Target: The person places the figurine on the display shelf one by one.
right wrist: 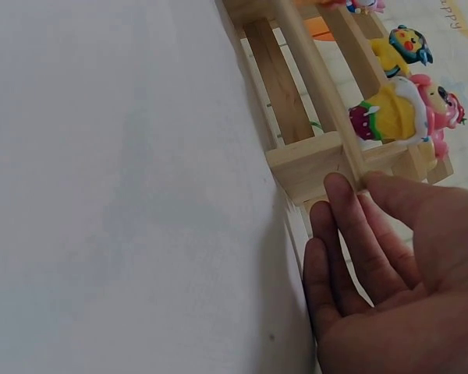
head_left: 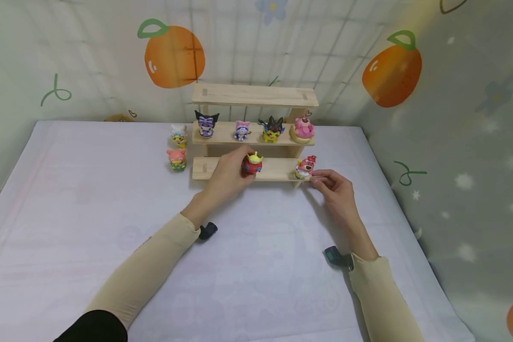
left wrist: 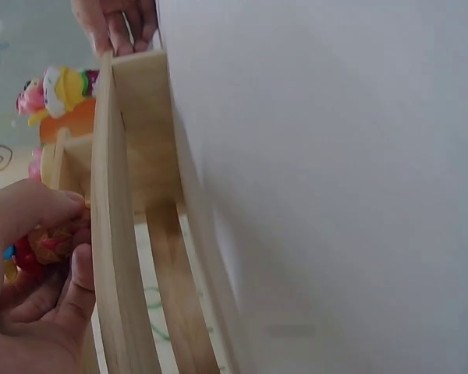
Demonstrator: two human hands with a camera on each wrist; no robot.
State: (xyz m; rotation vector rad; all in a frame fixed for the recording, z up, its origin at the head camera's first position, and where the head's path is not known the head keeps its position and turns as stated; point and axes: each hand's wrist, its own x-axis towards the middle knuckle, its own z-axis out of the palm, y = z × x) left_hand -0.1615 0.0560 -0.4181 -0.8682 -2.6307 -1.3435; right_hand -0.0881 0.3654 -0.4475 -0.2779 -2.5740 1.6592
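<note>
Four little figures already sit on the middle shelf of the wooden rack (head_left: 254, 133) at the back edge of the table (head_left: 90, 228), and two more (head_left: 177, 147) wait on the table by the rack's left end, so I'd say I'm a bit past halfway. My left hand (head_left: 228, 175) has its fingers curled round the red and green toy (head_left: 253, 164) on the bottom shelf. My right hand (head_left: 335, 186) is mostly open, its straight fingertips (right wrist: 345, 204) pressing the shelf's right end just beside the pink bear (head_left: 305, 166).

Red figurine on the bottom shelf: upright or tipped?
Upright. The red figurine stands on the bottom shelf, yellow-green head up, with the left hand gripping it.
</note>
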